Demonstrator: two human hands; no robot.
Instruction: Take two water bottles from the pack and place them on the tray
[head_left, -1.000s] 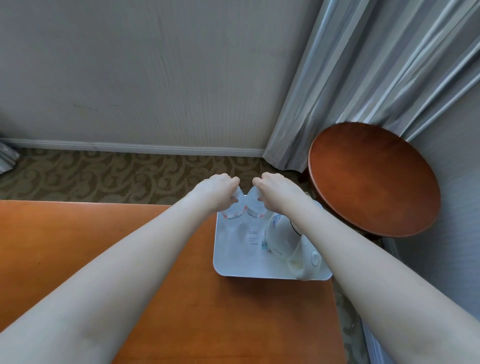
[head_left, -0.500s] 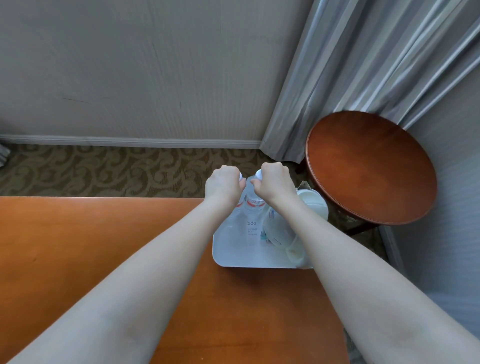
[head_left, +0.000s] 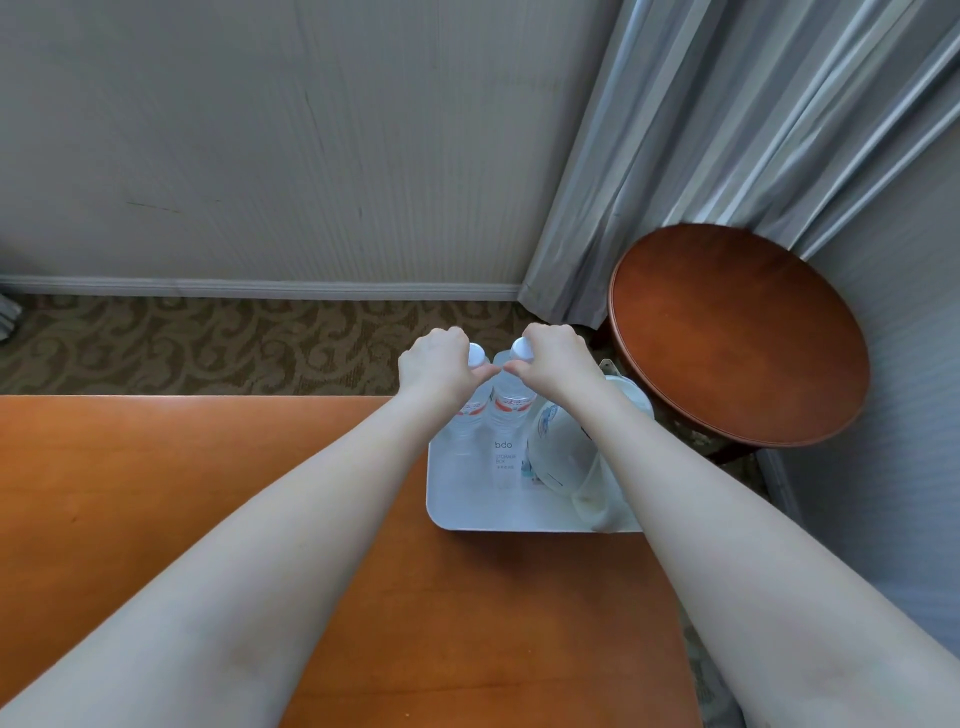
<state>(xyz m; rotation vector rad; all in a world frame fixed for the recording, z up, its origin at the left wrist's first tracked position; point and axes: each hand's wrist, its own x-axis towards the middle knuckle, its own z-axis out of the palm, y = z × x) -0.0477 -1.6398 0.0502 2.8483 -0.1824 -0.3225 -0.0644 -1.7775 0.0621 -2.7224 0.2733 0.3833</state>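
Note:
Two clear water bottles with white caps and red-and-white labels stand upright side by side at the far end of a white tray (head_left: 467, 512). My left hand (head_left: 439, 364) wraps the neck of the left bottle (head_left: 470, 413). My right hand (head_left: 558, 358) grips the neck of the right bottle (head_left: 511, 405). Both caps stick out past my fingers. The bottles' bases appear to rest on the tray floor. No bottle pack is in view.
A white electric kettle (head_left: 563, 457) sits on the tray's right side, under my right forearm. The tray lies at the far right corner of an orange wooden table (head_left: 156, 493). A round brown side table (head_left: 737, 332) stands to the right, beside grey curtains (head_left: 701, 130).
Both hands have slid up from the bottles' shoulders to their necks, so the white caps show. The bottles stand more upright on the tray.

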